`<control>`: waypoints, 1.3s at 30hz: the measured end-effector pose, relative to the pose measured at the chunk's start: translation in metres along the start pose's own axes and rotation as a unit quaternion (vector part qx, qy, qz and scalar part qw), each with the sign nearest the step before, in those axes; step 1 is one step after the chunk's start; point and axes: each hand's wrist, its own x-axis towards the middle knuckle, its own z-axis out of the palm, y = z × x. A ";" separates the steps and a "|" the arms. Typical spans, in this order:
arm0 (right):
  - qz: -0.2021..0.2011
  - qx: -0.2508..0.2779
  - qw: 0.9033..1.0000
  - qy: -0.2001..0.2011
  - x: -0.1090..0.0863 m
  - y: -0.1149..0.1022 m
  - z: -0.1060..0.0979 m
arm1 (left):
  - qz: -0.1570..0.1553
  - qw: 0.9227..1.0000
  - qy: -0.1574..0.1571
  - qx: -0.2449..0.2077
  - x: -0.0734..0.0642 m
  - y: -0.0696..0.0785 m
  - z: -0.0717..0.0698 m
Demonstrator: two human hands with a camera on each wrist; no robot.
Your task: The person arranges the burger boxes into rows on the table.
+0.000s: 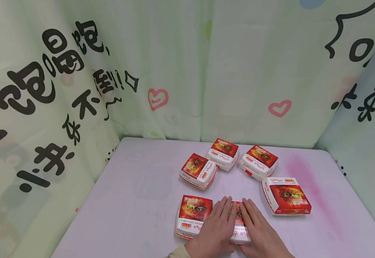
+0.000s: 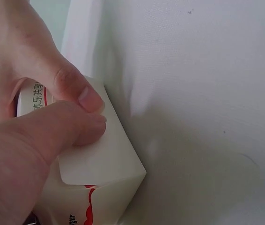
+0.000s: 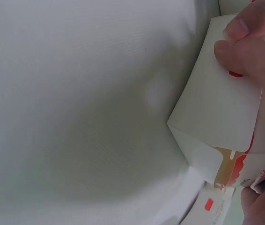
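Observation:
A white burger box (image 1: 240, 231) with a red burger picture on its lid lies at the table's near edge, between both hands. My left hand (image 1: 217, 224) and right hand (image 1: 261, 229) hold it from either side, fingers stretched over the lid. On the front, both thumbs press side by side against the white flap (image 2: 106, 157); a bit of red tab (image 3: 236, 74) shows under the right thumb. At one corner of the box, a gap (image 3: 225, 166) reveals brown cardboard inside. A matching burger box (image 1: 193, 211) stands just left of my left hand.
Several more burger boxes stand in an arc behind: one at mid-left (image 1: 198, 171), two at the back (image 1: 223, 154) (image 1: 259, 161), and one right of my right hand (image 1: 286, 196). The white table (image 1: 116, 211) has a pink smear at right. Printed curtains (image 1: 174, 53) hang around it.

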 end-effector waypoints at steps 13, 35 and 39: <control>-0.002 0.016 1.000 0.001 0.001 -0.004 0.003 | 0.019 0.999 -0.001 -0.036 -0.005 -0.005 -0.001; -0.069 0.037 0.995 0.059 -0.009 0.006 -0.007 | 0.053 0.998 -0.001 -0.017 -0.010 -0.013 -0.008; -0.031 0.056 0.997 0.038 -0.009 0.008 -0.014 | 0.059 0.998 0.001 -0.028 -0.010 -0.016 -0.011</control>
